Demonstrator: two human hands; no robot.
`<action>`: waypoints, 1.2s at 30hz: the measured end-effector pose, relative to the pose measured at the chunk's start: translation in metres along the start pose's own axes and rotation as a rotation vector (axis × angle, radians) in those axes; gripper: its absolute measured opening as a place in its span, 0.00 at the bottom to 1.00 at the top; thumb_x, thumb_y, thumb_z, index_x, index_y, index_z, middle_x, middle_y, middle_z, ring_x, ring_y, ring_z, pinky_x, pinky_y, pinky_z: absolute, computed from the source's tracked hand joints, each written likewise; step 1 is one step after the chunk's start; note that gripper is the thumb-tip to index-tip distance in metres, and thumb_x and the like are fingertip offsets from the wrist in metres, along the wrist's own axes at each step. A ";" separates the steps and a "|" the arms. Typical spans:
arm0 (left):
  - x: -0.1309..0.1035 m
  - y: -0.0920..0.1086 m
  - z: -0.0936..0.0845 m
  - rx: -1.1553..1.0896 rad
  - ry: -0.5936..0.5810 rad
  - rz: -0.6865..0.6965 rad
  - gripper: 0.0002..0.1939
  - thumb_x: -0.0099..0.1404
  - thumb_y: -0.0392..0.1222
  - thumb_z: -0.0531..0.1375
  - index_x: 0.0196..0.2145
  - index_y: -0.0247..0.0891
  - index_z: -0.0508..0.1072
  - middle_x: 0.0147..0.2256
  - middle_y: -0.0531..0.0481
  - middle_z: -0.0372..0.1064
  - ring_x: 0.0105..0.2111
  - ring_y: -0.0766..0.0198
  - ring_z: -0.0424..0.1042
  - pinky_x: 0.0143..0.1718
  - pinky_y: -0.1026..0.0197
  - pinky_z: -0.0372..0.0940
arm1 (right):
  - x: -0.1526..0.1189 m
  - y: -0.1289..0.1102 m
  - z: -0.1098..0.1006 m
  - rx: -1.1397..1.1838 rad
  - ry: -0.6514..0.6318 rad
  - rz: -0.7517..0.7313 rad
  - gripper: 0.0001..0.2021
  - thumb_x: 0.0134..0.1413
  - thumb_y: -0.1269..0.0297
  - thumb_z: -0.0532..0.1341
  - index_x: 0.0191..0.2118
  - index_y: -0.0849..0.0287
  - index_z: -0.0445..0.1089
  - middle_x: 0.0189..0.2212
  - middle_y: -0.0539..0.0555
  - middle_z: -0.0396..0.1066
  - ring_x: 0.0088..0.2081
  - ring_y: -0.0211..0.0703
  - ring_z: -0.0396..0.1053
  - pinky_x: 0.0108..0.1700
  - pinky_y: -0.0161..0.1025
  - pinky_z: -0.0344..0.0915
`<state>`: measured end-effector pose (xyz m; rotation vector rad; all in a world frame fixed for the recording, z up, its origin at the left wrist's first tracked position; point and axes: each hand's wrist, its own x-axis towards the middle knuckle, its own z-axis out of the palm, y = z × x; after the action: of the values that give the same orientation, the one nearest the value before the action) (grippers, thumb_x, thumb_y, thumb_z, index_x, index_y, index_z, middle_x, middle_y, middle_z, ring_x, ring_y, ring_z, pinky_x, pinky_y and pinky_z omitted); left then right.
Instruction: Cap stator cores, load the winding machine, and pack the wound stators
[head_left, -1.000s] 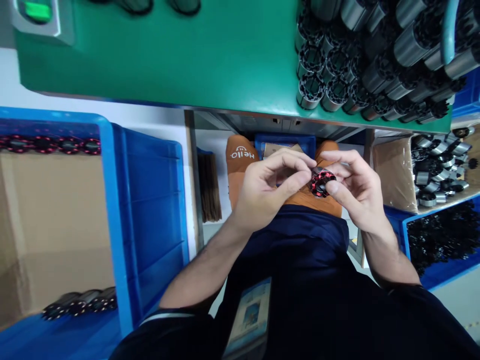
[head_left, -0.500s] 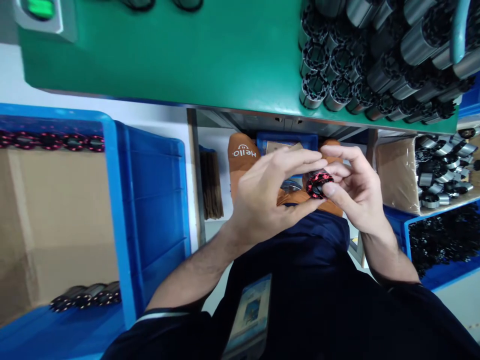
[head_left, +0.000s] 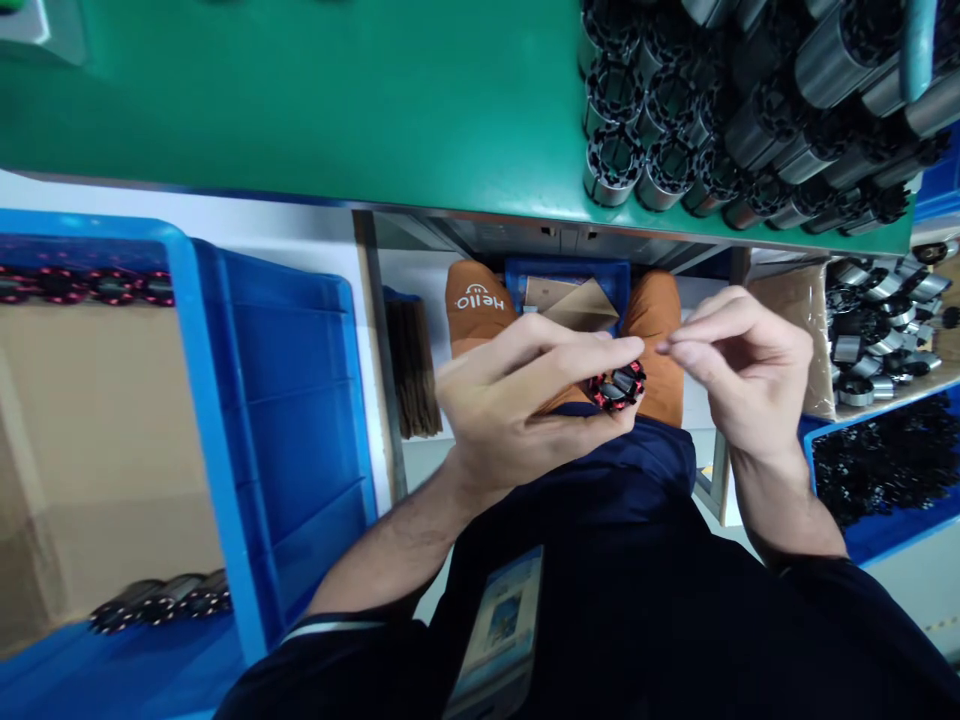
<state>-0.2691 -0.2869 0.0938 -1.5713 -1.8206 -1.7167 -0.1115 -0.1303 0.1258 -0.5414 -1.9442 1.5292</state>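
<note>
Factory assembly station: green workbench (head_left: 337, 100), stacked metal cylinders (head_left: 750, 110), blue parts bins (head_left: 277, 420)

Count: 2 hands, left hand (head_left: 517, 410) and right hand (head_left: 739, 375), 1 red-black wound part (head_left: 616, 385) in left, 4 same-type parts (head_left: 82, 285) in row atop blue bin (head_left: 285, 420), approx. 3 more (head_left: 161, 600) lower down.

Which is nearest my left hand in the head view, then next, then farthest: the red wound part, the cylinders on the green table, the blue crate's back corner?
1. Red wound part, held in left hand.
2. Cylinders, up right on green table.
3. Blue crate back corner, far left.
</note>
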 end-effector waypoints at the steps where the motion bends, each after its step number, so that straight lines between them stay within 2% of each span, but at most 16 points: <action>1: 0.001 0.000 0.001 0.018 0.035 -0.023 0.13 0.69 0.43 0.77 0.49 0.46 0.86 0.39 0.55 0.87 0.30 0.67 0.83 0.28 0.66 0.78 | 0.000 0.002 0.001 0.030 0.086 0.001 0.01 0.69 0.61 0.79 0.43 0.46 0.89 0.35 0.47 0.82 0.34 0.38 0.78 0.38 0.37 0.79; 3: 0.003 0.003 0.002 0.035 0.076 -0.118 0.12 0.68 0.45 0.79 0.46 0.46 0.85 0.37 0.55 0.86 0.30 0.66 0.82 0.29 0.64 0.78 | -0.004 0.006 0.003 0.077 0.218 0.011 0.02 0.72 0.58 0.78 0.43 0.45 0.88 0.35 0.46 0.80 0.34 0.37 0.79 0.40 0.36 0.80; 4: 0.003 0.006 0.002 0.038 0.079 -0.163 0.12 0.68 0.47 0.80 0.46 0.46 0.85 0.37 0.55 0.85 0.31 0.66 0.82 0.30 0.63 0.78 | -0.007 0.007 0.005 0.084 0.230 0.013 0.03 0.71 0.56 0.78 0.46 0.44 0.88 0.37 0.46 0.80 0.36 0.38 0.80 0.43 0.38 0.82; 7: 0.004 0.012 0.000 0.017 0.053 -0.230 0.12 0.72 0.48 0.79 0.48 0.48 0.84 0.39 0.54 0.84 0.34 0.64 0.82 0.34 0.59 0.78 | -0.019 0.007 0.011 0.012 0.074 -0.007 0.18 0.64 0.55 0.83 0.57 0.43 0.87 0.43 0.49 0.83 0.44 0.45 0.83 0.52 0.46 0.85; 8: 0.003 0.013 0.000 0.010 0.030 -0.247 0.11 0.74 0.48 0.78 0.49 0.49 0.84 0.40 0.55 0.84 0.35 0.63 0.83 0.35 0.58 0.78 | -0.022 0.006 0.013 -0.021 0.028 -0.030 0.18 0.64 0.57 0.82 0.57 0.43 0.87 0.43 0.50 0.83 0.45 0.47 0.83 0.53 0.48 0.85; 12: 0.001 0.010 -0.001 -0.005 0.014 -0.227 0.13 0.74 0.48 0.79 0.51 0.49 0.83 0.42 0.53 0.83 0.37 0.62 0.82 0.38 0.57 0.78 | -0.021 0.000 0.014 -0.154 0.005 -0.090 0.03 0.70 0.61 0.78 0.45 0.45 0.87 0.37 0.50 0.82 0.43 0.48 0.81 0.57 0.54 0.84; 15: -0.002 0.007 0.000 -0.002 -0.035 -0.173 0.18 0.76 0.51 0.78 0.55 0.45 0.80 0.45 0.50 0.82 0.43 0.60 0.81 0.43 0.55 0.80 | -0.013 -0.004 0.011 -0.199 0.009 -0.120 0.03 0.69 0.60 0.79 0.42 0.46 0.86 0.35 0.49 0.82 0.41 0.48 0.80 0.60 0.56 0.83; 17: -0.003 0.007 0.002 0.025 -0.104 -0.165 0.16 0.82 0.53 0.71 0.58 0.44 0.76 0.48 0.46 0.80 0.49 0.57 0.81 0.50 0.51 0.81 | -0.011 -0.007 0.011 -0.179 0.025 -0.108 0.04 0.69 0.59 0.79 0.41 0.46 0.86 0.35 0.49 0.82 0.41 0.48 0.81 0.58 0.53 0.82; 20: -0.004 0.010 0.007 0.071 -0.120 -0.178 0.10 0.89 0.51 0.60 0.58 0.43 0.72 0.50 0.44 0.78 0.54 0.56 0.80 0.57 0.48 0.80 | -0.015 -0.009 0.018 -0.079 0.078 0.056 0.07 0.73 0.53 0.77 0.42 0.47 0.85 0.36 0.50 0.82 0.39 0.45 0.82 0.49 0.47 0.83; 22: -0.003 0.010 0.012 0.104 -0.064 -0.149 0.10 0.90 0.51 0.59 0.58 0.44 0.70 0.48 0.45 0.76 0.52 0.57 0.79 0.55 0.49 0.80 | -0.021 -0.008 0.026 0.043 0.064 0.207 0.08 0.73 0.49 0.76 0.48 0.45 0.86 0.39 0.49 0.84 0.38 0.44 0.83 0.46 0.45 0.84; 24: -0.004 0.008 0.015 0.128 0.002 -0.102 0.13 0.89 0.54 0.61 0.57 0.44 0.70 0.47 0.45 0.76 0.49 0.57 0.79 0.51 0.51 0.80 | -0.026 -0.005 0.033 0.169 0.032 0.311 0.13 0.70 0.47 0.79 0.54 0.43 0.87 0.43 0.49 0.86 0.42 0.45 0.85 0.48 0.45 0.85; 27: -0.006 0.004 0.015 0.138 0.021 -0.053 0.17 0.86 0.59 0.65 0.57 0.44 0.72 0.47 0.44 0.76 0.46 0.55 0.78 0.46 0.51 0.78 | -0.031 0.000 0.042 0.264 0.061 0.386 0.15 0.62 0.47 0.83 0.51 0.42 0.90 0.44 0.49 0.88 0.44 0.45 0.86 0.50 0.45 0.85; 31: -0.010 0.000 0.013 0.188 -0.058 -0.041 0.15 0.86 0.57 0.65 0.57 0.46 0.73 0.47 0.42 0.77 0.47 0.53 0.77 0.48 0.50 0.77 | -0.032 0.003 0.046 0.294 0.107 0.425 0.12 0.59 0.46 0.85 0.44 0.42 0.91 0.41 0.49 0.87 0.41 0.42 0.84 0.47 0.43 0.85; 36: -0.014 0.000 0.015 0.196 -0.032 0.042 0.13 0.86 0.54 0.62 0.57 0.42 0.73 0.45 0.43 0.75 0.43 0.55 0.76 0.42 0.53 0.75 | -0.029 0.004 0.038 0.303 0.029 0.342 0.04 0.66 0.56 0.82 0.44 0.42 0.90 0.40 0.47 0.85 0.40 0.39 0.82 0.45 0.39 0.83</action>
<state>-0.2558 -0.2825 0.0793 -1.5532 -1.8918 -1.4539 -0.1162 -0.1753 0.1101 -0.7840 -1.6133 1.9719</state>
